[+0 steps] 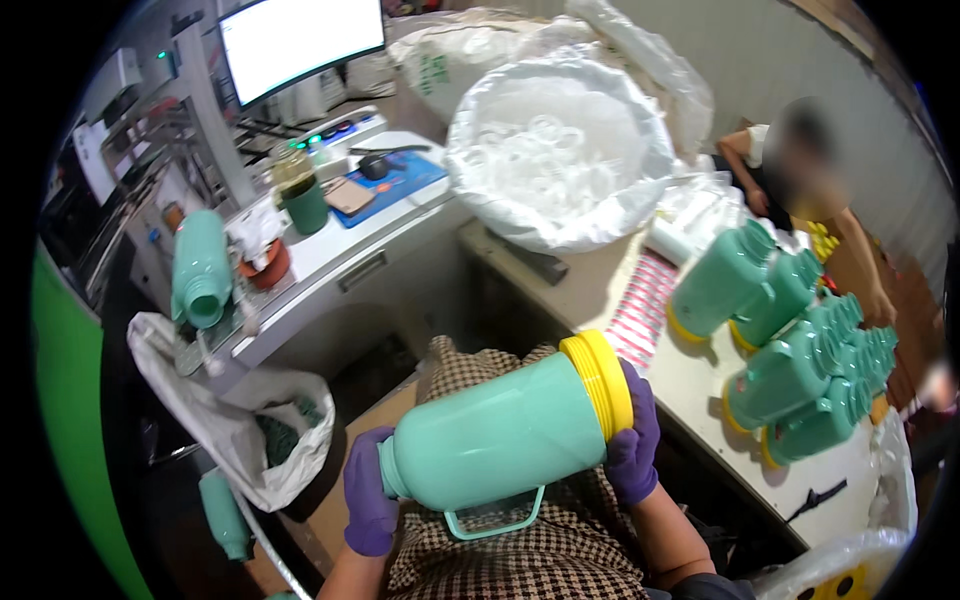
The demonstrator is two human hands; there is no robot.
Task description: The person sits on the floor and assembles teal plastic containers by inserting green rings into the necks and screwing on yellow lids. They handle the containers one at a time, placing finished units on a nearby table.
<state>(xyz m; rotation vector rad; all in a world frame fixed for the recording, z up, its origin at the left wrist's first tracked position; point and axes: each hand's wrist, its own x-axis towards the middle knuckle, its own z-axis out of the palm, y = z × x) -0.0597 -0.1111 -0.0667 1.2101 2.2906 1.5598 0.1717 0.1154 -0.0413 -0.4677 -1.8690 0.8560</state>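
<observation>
A mint-green thermos flask (500,432) lies sideways across my lap, its handle hanging toward me. My left hand (368,495), in a purple glove, is closed round the narrow neck at the left end. Gripping the yellow threaded base (600,380) at the right end is my right hand (636,440), also gloved in purple. Part of its fingers is hidden behind the base. On the table to the right stand several similar green flasks (725,275) with yellow bases. Another green flask body (202,265) rests at the left, its open mouth toward me.
A white-lined tub (560,225) of translucent rings stands at the far middle. The white desk (400,215) holds a phone (349,196), a mouse (373,167) and a jar (305,205). A lined bin (215,430) is at lower left. Another person (800,170) sits at far right.
</observation>
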